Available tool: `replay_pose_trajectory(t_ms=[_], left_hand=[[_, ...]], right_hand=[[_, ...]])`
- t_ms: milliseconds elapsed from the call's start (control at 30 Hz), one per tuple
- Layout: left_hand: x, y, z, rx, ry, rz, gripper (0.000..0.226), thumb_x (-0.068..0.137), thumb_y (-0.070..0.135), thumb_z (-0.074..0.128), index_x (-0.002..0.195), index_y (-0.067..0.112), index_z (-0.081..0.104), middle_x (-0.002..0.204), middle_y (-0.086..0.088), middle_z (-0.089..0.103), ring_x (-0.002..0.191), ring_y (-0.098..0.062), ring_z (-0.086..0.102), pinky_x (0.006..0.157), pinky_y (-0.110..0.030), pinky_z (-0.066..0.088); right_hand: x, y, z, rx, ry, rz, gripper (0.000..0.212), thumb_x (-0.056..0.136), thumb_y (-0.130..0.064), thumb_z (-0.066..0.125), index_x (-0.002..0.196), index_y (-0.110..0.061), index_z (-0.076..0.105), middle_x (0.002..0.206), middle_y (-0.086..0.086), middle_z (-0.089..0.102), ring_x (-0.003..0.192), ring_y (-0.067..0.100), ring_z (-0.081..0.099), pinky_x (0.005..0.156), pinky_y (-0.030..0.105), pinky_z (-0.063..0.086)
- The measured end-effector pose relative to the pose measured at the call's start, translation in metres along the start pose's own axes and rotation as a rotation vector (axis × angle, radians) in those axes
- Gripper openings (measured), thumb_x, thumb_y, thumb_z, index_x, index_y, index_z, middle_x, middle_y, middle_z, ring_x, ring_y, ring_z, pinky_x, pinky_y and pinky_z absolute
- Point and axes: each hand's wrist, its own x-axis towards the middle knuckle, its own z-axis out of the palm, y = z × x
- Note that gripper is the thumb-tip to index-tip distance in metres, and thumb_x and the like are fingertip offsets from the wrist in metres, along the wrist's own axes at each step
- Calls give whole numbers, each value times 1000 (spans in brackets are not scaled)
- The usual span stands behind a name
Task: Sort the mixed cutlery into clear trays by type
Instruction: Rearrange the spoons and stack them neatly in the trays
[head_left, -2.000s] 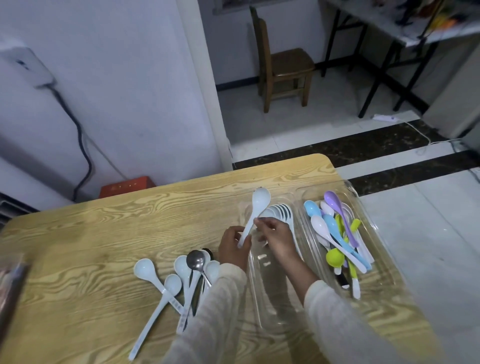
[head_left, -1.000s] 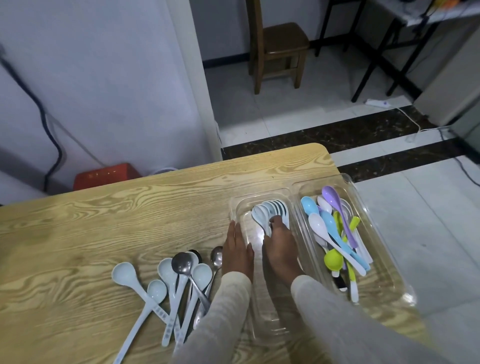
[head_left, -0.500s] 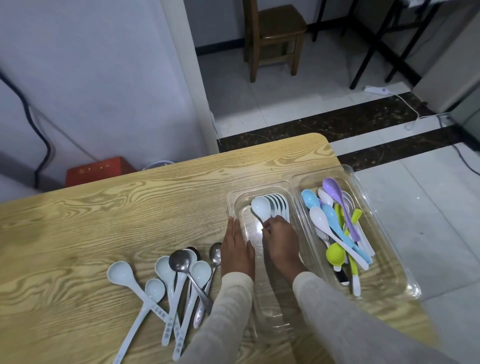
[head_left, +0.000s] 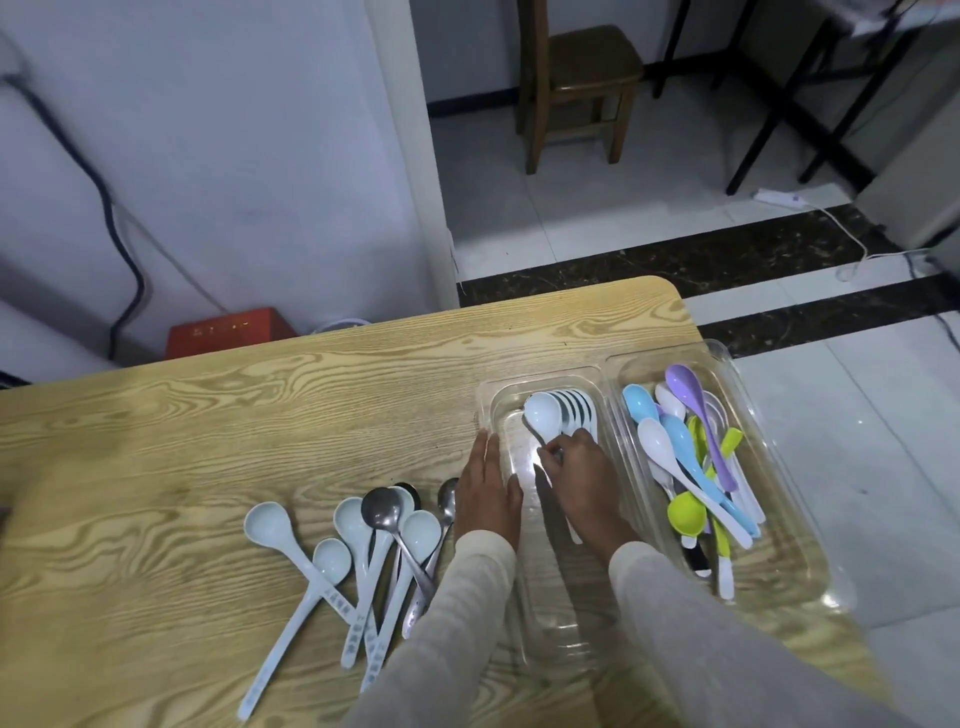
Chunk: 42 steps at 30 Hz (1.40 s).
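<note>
In the white-spoon tray (head_left: 566, 623), right hand (head_left: 584, 480) in a pinch on the top spoon (head_left: 543, 415); left hand (head_left: 485, 491) flat alongside.

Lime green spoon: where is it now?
Head view, right side: the lime green spoon lies in the right clear tray, right of the right hand.

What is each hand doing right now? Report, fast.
Left hand: open, flat on the table beside the clear tray.
Right hand: pinches the white spoon by its handle, in that tray.
</note>
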Motion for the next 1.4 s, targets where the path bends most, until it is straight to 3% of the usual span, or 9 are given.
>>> replay_pose_trajectory(t_ms=[133,400,633,733,833,967,1033,1233,1400], left_hand=[[-5,-13,-14,-38,37,-9,53,95,28,29,146,15,24,156,3,12,141,-13,22,116,-27,21],[-41,-67,-62,-158,211,-151,47,94,6,44,140,10,35,146,-4,34,137,-18,30,110,-19,20],[-82,-131,-88,-173,350,-360,41,91,8,50,131,9,46,133,-9,48,121,-28,47,97,-32,35],[-97,-155,-97,-86,267,-482,41,94,14,47,134,12,42,130,-10,47,119,-27,46,95,-34,36],[-103,-178,-98,52,146,-547,43,95,26,44,136,16,36,131,-8,44,122,-25,42,96,-33,34],[-102,-188,-96,40,88,-566,39,95,38,44,125,14,45,126,-7,51,118,-25,46,95,-34,35],[-96,-186,-96,69,56,-573,41,94,43,45,118,11,48,122,-8,53,117,-26,47,95,-35,36],[-76,-183,-95,123,-27,-659,49,90,51,46,118,10,49,123,-9,51,120,-27,44,99,-38,36],[-70,-184,-98,35,-19,-734,40,90,35,49,120,8,49,126,-10,49,122,-27,42,101,-37,34]], right_hand=[[-4,-12,-9,42,25,28,21,93,-27,53,101,-14,68,104,8,60,83,28,63,68,32,46],[-30,-109,-8,270,4,-169,20,93,-19,50,109,-20,63,106,0,60,81,15,58,64,25,39],[-80,-163,44,234,-329,-163,17,92,-21,48,102,-21,61,102,-1,61,89,19,61,66,29,42],[-105,-163,70,177,-400,-84,15,92,-21,47,91,-12,60,89,9,62,87,28,62,67,32,44],[-128,-157,89,142,-439,48,21,93,-29,52,78,-13,52,76,3,57,89,26,62,64,28,40],[-145,-157,101,58,-379,96,32,92,-32,56,113,-9,50,107,5,63,102,22,61,72,24,37],[-148,-162,102,51,-326,124,38,92,-27,58,121,-6,43,109,7,62,103,24,61,70,25,37],[-146,-169,108,298,-255,352,21,79,-11,63,97,-2,56,90,10,65,87,29,63,64,27,39],[-139,-169,99,609,-311,525,12,78,-9,73,73,-11,62,74,5,63,71,23,60,68,29,48]])
